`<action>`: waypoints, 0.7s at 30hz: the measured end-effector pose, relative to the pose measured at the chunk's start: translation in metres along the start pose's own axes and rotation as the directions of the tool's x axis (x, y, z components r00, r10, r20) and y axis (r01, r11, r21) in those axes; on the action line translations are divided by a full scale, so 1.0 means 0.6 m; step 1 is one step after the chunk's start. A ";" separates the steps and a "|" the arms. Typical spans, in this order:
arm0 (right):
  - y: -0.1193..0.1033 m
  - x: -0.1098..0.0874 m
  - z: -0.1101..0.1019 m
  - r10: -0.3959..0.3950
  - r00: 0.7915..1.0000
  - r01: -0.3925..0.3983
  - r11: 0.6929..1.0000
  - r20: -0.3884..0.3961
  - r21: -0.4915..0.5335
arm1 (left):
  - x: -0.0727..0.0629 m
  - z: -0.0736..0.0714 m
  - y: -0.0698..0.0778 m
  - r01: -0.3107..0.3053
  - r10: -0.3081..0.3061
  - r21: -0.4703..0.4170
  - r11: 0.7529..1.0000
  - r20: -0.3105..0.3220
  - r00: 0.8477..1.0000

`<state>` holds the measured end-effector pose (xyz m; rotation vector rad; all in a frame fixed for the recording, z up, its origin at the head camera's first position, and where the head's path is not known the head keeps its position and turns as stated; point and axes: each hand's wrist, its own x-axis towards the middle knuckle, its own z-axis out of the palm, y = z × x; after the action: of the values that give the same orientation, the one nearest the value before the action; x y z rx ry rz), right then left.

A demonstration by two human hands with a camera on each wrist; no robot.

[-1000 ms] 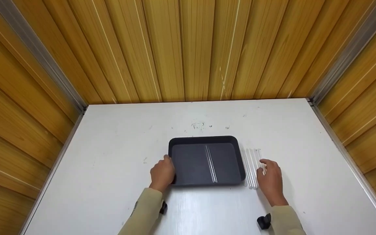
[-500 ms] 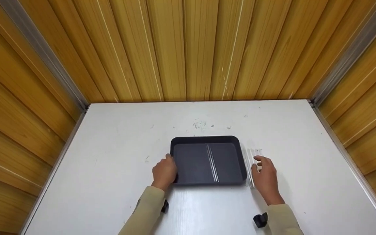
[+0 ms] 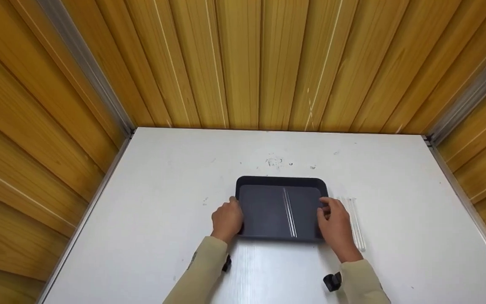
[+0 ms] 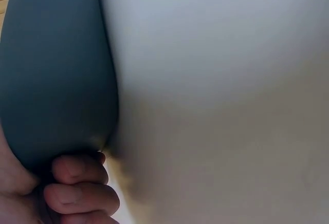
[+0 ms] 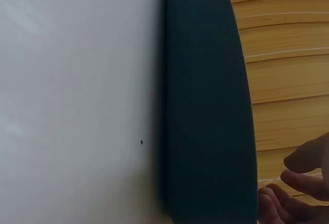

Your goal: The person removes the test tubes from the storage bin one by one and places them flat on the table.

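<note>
A dark grey rectangular tray (image 3: 264, 211) lies on the white table. Across its floor run a few thin clear rods (image 3: 289, 213), side by side. My left hand (image 3: 227, 217) grips the tray's left side; in the left wrist view its fingers (image 4: 82, 198) curl under the tray's corner. Over the tray's right rim hovers my right hand (image 3: 336, 221), thumb and index finger bent and apart, with nothing visible between them. Its fingers (image 5: 303, 183) show beyond the tray wall (image 5: 211, 106) in the right wrist view. More clear rods (image 3: 356, 228) lie right of the tray, partly hidden by that hand.
The white table (image 3: 175, 177) carries dark scuff marks behind the tray. Wood-patterned panels (image 3: 243, 63) wall it in at the back and both sides, with metal strips at the corners. A black wrist device (image 3: 332, 282) sits at the right sleeve.
My right hand has moved left from over the loose rods to the tray's right rim. My left hand keeps its grip on the tray. The head view has shifted slightly.
</note>
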<state>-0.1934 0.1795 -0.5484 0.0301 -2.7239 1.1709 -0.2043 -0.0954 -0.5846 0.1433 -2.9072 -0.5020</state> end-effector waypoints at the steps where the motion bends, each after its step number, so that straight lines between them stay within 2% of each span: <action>1: -0.003 0.001 0.005 -0.004 1.000 0.004 1.000 0.012 0.004 | 0.000 0.000 0.000 0.001 -0.001 0.002 1.000 0.001 1.000; 10: -0.024 0.008 0.045 -0.058 0.994 0.057 0.998 0.094 0.016 | 0.002 0.001 0.003 0.001 0.000 0.031 1.000 -0.033 0.999; 17: -0.040 0.006 0.066 -0.069 0.982 0.071 0.997 0.177 -0.006 | -0.001 0.001 0.002 -0.003 0.005 0.046 0.999 -0.062 0.998; 21: -0.045 0.005 0.075 -0.073 0.975 0.077 0.997 0.211 -0.009 | 0.000 0.000 0.002 -0.001 0.004 0.049 0.999 -0.055 0.998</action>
<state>-0.2012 0.1286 -0.5590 0.2673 -2.8846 1.1849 -0.2042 -0.0940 -0.5843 0.1582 -2.8666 -0.4205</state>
